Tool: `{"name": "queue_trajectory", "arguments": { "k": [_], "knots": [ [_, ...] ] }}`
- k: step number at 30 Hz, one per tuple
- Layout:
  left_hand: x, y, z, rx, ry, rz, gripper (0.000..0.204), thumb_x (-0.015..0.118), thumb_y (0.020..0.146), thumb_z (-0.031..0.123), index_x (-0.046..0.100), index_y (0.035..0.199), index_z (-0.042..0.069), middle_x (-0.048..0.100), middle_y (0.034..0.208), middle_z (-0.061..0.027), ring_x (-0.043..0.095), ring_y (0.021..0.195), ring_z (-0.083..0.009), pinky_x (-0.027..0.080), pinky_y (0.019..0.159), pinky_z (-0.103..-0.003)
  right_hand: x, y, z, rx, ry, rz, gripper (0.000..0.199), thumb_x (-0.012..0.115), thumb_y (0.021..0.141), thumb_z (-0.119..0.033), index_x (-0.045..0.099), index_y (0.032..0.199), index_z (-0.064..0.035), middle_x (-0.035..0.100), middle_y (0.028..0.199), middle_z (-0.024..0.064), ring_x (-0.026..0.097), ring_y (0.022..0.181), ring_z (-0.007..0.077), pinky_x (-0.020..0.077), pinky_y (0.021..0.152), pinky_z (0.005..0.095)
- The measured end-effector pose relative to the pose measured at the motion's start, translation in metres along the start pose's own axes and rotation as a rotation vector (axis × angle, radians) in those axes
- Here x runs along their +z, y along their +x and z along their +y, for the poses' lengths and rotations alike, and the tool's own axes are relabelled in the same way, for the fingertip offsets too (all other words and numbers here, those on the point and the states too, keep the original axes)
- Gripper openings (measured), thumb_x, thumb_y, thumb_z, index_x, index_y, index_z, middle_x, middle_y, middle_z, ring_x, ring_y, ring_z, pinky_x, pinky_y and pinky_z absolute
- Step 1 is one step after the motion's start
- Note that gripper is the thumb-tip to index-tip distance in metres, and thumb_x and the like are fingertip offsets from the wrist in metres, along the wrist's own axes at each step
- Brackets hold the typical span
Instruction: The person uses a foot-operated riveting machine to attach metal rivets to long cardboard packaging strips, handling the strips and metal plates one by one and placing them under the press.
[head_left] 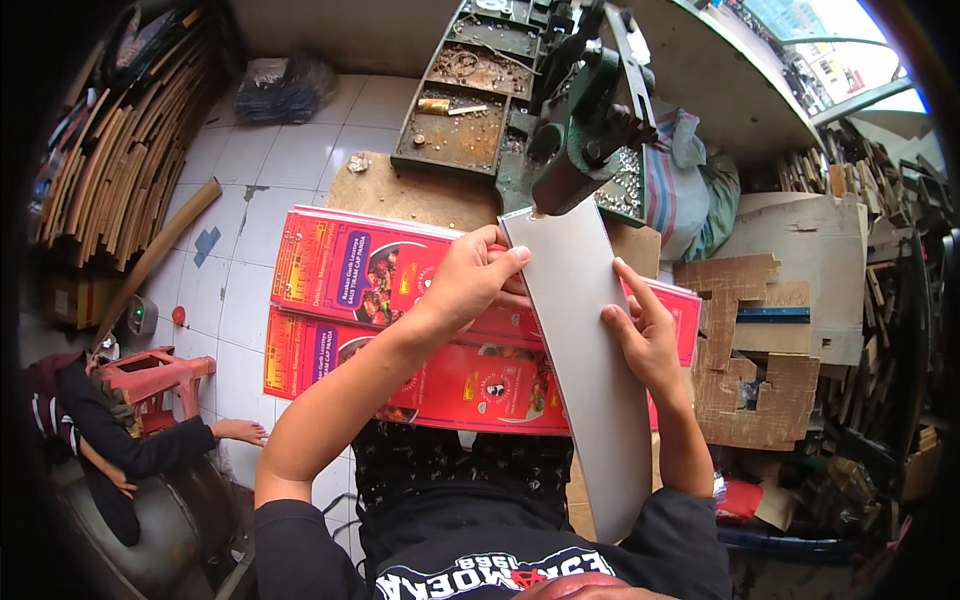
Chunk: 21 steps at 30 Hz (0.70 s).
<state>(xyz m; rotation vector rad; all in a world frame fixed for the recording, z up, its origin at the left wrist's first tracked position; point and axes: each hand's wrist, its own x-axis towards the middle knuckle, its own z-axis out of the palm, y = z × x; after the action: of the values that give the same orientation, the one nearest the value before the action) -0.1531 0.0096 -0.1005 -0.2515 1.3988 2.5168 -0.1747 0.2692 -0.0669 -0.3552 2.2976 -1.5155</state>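
A long plain grey-white panel (585, 330) slants across the middle, its far end under the head of a dark green hand press (585, 140). My left hand (475, 275) grips the panel's left edge, thumb on top and fingers below. On the opposite edge, my right hand (645, 330) holds it with thumb and forefinger on the face; its other fingers are partly hidden. Beneath the panel and my left forearm lie two stacks of red printed boards (490, 385) with food pictures, one nearer me than the other.
Compartmented metal trays (460, 130) with small metal bits flank the press. Cut cardboard (735, 380) lies to the right, and a striped sack (675, 185) stands behind it. At left are a red plastic stool (160, 380), stacked cardboard (130, 150) and another person's bare foot (240, 431).
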Motion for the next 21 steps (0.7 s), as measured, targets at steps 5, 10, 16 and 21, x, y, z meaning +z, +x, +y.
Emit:
{"name": "queue_trajectory", "arguments": {
  "k": [5,10,16,21],
  "knots": [
    [-0.004,-0.031,-0.002,-0.009,0.016,0.002,0.030,0.058,0.100,0.018,0.052,0.123,-0.001,0.069,0.103,-0.0128,0.073,0.082,-0.0199,0.063,0.067,-0.030,-0.006,-0.020,-0.004,0.134,0.356,-0.225,0.055,0.067,0.097,-0.022,0.046,0.143,-0.0014,0.068,0.114,0.0105,0.064,0.099,0.0143,0.0513,0.085,0.0289],
    [-0.014,-0.093,0.015,0.080,-0.075,-0.002,0.035,0.059,0.100,0.016,0.050,0.130,0.001,0.071,0.101,-0.0113,0.074,0.082,-0.0200,0.064,0.066,-0.029,-0.025,-0.089,0.051,0.255,0.633,-0.816,0.093,0.067,0.086,-0.061,0.040,0.146,0.0059,0.053,0.140,0.0157,0.049,0.130,0.0230,0.0405,0.106,0.0370],
    [-0.025,-0.127,0.030,0.217,-0.108,0.007,0.035,0.058,0.102,0.017,0.049,0.132,0.001,0.071,0.105,-0.0109,0.073,0.090,-0.0197,0.063,0.075,-0.032,0.008,-0.142,0.001,0.493,1.054,-0.918,0.106,0.078,0.071,-0.042,0.028,0.152,0.0043,0.034,0.154,0.0264,0.040,0.140,0.0378,0.0282,0.116,0.0467],
    [-0.015,-0.141,0.029,0.496,0.042,0.268,0.044,0.052,0.105,0.027,0.048,0.136,-0.003,0.065,0.120,-0.0157,0.063,0.115,-0.0215,0.053,0.097,-0.037,-0.032,-0.126,-0.034,-0.179,-0.010,-0.681,0.094,0.083,0.070,-0.038,0.045,0.145,0.0017,0.042,0.148,0.0235,0.043,0.136,0.0355,0.0339,0.111,0.0459]
  ]
}}
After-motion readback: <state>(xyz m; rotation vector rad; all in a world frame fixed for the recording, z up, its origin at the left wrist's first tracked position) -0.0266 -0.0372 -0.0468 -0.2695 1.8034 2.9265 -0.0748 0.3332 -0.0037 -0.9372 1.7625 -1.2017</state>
